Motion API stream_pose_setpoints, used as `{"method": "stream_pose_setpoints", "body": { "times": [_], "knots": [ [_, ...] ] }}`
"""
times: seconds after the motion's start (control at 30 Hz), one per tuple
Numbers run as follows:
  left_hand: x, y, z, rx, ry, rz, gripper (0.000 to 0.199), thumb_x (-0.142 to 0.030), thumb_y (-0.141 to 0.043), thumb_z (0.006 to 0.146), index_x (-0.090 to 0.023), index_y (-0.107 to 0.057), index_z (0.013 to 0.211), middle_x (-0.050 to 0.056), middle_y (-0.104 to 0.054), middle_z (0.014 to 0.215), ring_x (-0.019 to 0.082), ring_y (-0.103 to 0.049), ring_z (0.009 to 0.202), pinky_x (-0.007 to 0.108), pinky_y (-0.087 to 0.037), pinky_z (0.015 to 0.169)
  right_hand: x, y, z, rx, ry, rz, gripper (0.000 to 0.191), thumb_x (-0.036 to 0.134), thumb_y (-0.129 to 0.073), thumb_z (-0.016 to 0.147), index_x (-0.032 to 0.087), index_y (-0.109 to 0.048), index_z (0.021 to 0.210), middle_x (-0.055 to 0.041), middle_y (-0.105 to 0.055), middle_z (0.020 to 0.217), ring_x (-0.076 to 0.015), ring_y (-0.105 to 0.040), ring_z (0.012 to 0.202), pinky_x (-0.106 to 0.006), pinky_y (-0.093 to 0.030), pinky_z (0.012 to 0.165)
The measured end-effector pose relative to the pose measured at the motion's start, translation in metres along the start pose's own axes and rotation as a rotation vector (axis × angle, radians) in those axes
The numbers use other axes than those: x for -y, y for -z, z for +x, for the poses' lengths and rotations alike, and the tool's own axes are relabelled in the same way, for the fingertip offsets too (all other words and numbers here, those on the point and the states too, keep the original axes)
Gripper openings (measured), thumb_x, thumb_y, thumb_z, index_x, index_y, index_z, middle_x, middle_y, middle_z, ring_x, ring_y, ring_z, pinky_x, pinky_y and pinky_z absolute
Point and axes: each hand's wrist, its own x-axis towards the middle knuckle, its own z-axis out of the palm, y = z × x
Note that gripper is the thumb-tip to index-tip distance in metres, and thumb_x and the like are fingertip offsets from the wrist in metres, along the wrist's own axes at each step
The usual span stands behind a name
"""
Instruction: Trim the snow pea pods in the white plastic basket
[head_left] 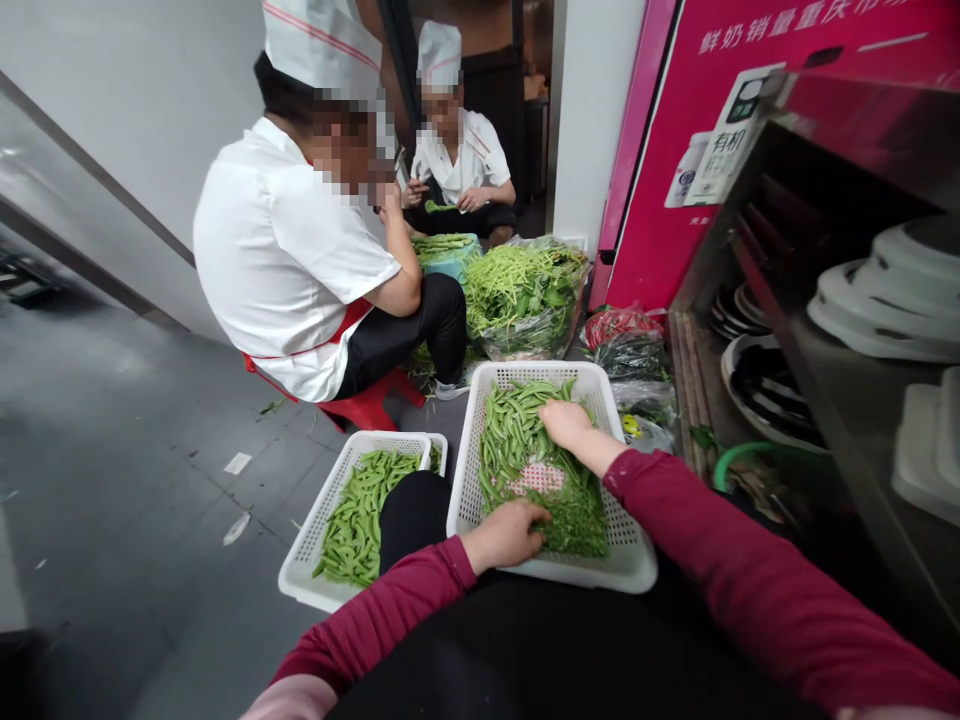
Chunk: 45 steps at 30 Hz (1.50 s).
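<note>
A white perforated plastic basket (463,480) rests at my lap. Green pea pods (514,425) fill its far part, and a heap of small green trimmings (581,525) lies in its near part. Between the two piles a patch of pinkish-red basket bottom shows. My right hand (568,425) reaches in from the right, its fingers closed on pea pods at the far pile. Near the front rim, my left hand (510,533) is curled at the left edge of the trimmings; whatever its fingers hold is hidden.
A second white basket (304,565) of pea pods stands at left, by my knee. Ahead, a person on a red stool (375,400) and another person sit near a large bag of greens (525,290). A metal shelf (847,390) with plates borders the right, above a green-rimmed tub (724,470).
</note>
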Motion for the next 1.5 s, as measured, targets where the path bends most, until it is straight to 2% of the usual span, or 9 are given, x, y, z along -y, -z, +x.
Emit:
{"method": "stream_pose_setpoints", "body": {
  "times": [0.1, 0.3, 0.47, 0.57, 0.67, 1.07, 1.3, 1.4, 1.5],
  "knots": [
    [-0.005, 0.003, -0.003, 0.079, -0.060, 0.023, 0.029, -0.018, -0.046, 0.073, -0.019, -0.063, 0.097, 0.003, -0.064, 0.087, 0.014, -0.057, 0.080, 0.022, -0.043, 0.074, 0.006, -0.011, 0.004, 0.047, 0.048, -0.031, 0.015, -0.001, -0.049, 0.069, 0.010, -0.059, 0.064, -0.0160, -0.064, 0.079, -0.0227, -0.058, 0.084, -0.030, -0.040, 0.076],
    [0.000, 0.009, -0.001, -0.053, 0.018, 0.020, 0.025, -0.016, -0.041, 0.076, -0.017, -0.063, 0.088, 0.004, -0.066, 0.087, 0.014, -0.059, 0.080, 0.022, -0.042, 0.073, -0.014, 0.014, -0.019, 0.019, 0.067, -0.013, 0.013, 0.017, -0.062, 0.066, 0.016, -0.061, 0.079, -0.0094, -0.062, 0.092, -0.0198, -0.057, 0.083, -0.025, -0.041, 0.069],
    [-0.007, 0.018, 0.015, -0.214, -0.010, 0.075, 0.024, -0.027, -0.037, 0.084, -0.017, -0.059, 0.086, 0.005, -0.063, 0.080, 0.015, -0.058, 0.074, 0.024, -0.041, 0.069, -0.017, 0.020, -0.071, 0.204, -0.210, 0.825, 0.022, 0.034, -0.065, 0.064, 0.017, -0.057, 0.074, 0.0048, -0.050, 0.047, -0.0097, -0.045, 0.041, -0.020, -0.034, 0.040],
    [-0.017, 0.021, 0.017, -0.250, -0.033, 0.129, 0.028, -0.030, -0.032, 0.086, -0.016, -0.056, 0.087, 0.006, -0.061, 0.080, 0.015, -0.057, 0.073, 0.024, -0.040, 0.068, -0.005, 0.007, -0.098, 0.264, -0.341, 1.300, 0.022, 0.032, -0.067, 0.062, 0.015, -0.055, 0.069, 0.0047, -0.051, 0.047, -0.0064, -0.041, 0.036, -0.018, -0.032, 0.034],
    [-0.025, 0.023, 0.013, -0.222, -0.068, 0.184, 0.026, -0.026, -0.031, 0.086, -0.016, -0.055, 0.083, 0.005, -0.060, 0.076, 0.015, -0.056, 0.071, 0.024, -0.040, 0.067, 0.005, 0.000, -0.109, 0.200, -0.504, 1.471, 0.016, 0.024, -0.067, 0.064, 0.013, -0.056, 0.069, 0.0022, -0.055, 0.050, -0.0056, -0.045, 0.037, -0.017, -0.035, 0.034],
    [-0.026, 0.023, 0.008, -0.126, -0.153, 0.269, 0.016, -0.015, -0.035, 0.081, -0.013, -0.048, 0.091, 0.009, -0.057, 0.082, 0.018, -0.055, 0.078, 0.028, -0.042, 0.072, 0.001, -0.002, -0.109, 0.279, -0.609, 1.534, 0.011, 0.020, -0.064, 0.069, 0.012, -0.055, 0.068, 0.0013, -0.056, 0.050, -0.0050, -0.045, 0.035, -0.015, -0.034, 0.031],
    [-0.038, 0.021, 0.000, 0.003, -0.186, 0.375, 0.016, -0.020, -0.037, 0.080, -0.014, -0.051, 0.082, 0.007, -0.058, 0.072, 0.016, -0.055, 0.064, 0.026, -0.042, 0.062, -0.001, -0.007, -0.113, 0.486, -0.274, 1.372, 0.020, 0.028, -0.068, 0.063, 0.014, -0.053, 0.067, 0.0055, -0.050, 0.045, -0.0046, -0.040, 0.033, -0.015, -0.029, 0.029],
    [-0.027, 0.024, 0.001, -0.107, -0.121, 0.334, 0.016, -0.020, -0.038, 0.078, -0.015, -0.053, 0.077, 0.005, -0.058, 0.069, 0.015, -0.055, 0.063, 0.025, -0.041, 0.061, -0.001, -0.002, -0.115, 0.613, -0.173, 1.303, 0.022, 0.030, -0.068, 0.062, 0.016, -0.052, 0.067, 0.0071, -0.048, 0.044, -0.0042, -0.038, 0.032, -0.015, -0.029, 0.029],
    [-0.002, 0.037, 0.003, -0.303, 0.142, 0.276, 0.023, -0.019, -0.033, 0.080, -0.015, -0.054, 0.075, 0.005, -0.057, 0.066, 0.015, -0.054, 0.064, 0.025, -0.040, 0.063, -0.003, 0.008, -0.116, 0.684, -0.130, 1.273, 0.021, 0.031, -0.066, 0.064, 0.015, -0.052, 0.068, 0.0053, -0.053, 0.051, -0.0036, -0.039, 0.033, -0.015, -0.029, 0.029]
  ]
}}
